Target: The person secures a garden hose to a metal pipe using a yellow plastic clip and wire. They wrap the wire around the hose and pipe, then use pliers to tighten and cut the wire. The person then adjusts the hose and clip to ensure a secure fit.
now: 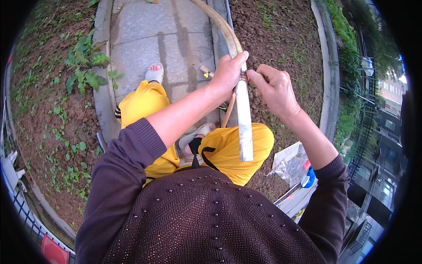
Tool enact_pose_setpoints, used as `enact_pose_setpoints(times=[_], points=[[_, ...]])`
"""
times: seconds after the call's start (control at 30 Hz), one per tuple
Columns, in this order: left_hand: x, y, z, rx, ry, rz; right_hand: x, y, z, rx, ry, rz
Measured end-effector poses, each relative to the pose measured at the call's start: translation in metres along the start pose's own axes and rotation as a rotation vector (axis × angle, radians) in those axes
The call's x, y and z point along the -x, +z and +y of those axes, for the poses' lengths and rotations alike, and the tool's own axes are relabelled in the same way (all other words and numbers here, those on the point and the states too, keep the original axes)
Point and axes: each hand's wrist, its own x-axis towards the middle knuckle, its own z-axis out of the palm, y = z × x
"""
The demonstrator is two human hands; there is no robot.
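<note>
A tan hose (223, 27) curves down from the top and meets a white pipe (244, 123), whose lower end hangs over my yellow-trousered knee. My left hand (228, 72) is wrapped round the hose just above this joint, thumb lying along it. A thin dark band (242, 75), perhaps wire, circles the joint. Beside it my right hand (276, 88) is closed, thumb and curled forefinger pressed together at the band. Whatever it pinches is too small to make out. A thin brown strip (229, 110) hangs beside the pipe, partly hidden by my left wrist.
Stone paving (145, 26) runs ahead between concrete kerbs, with brown soil (281, 39) on either side. A small cylindrical piece (206, 71) lies on the paving. Clear plastic sheeting (290, 165) and a blue object (310, 177) lie at the right. Leafy weeds (85, 64) grow left.
</note>
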Motion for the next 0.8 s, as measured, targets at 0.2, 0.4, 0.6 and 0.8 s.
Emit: enact_pose_setpoints(times=[0.2, 0.4, 0.6, 0.8], points=[[-0.010, -0.003, 0.003, 0.041, 0.034, 0.019, 0.015, 0.008, 0.007, -0.490, 0.127, -0.028], [-0.009, -0.002, -0.005, -0.003, 0.019, 0.106, 0.054, 0.015, 0.013, -0.374, 0.172, 0.044], [-0.020, -0.005, -0.023, -0.176, 0.077, 0.199, 0.066, 0.010, -0.024, 0.151, 0.047, 0.118], [-0.037, 0.001, -0.049, -0.342, 0.213, 0.408, 0.060, -0.001, -0.053, 0.575, -0.070, -0.018]])
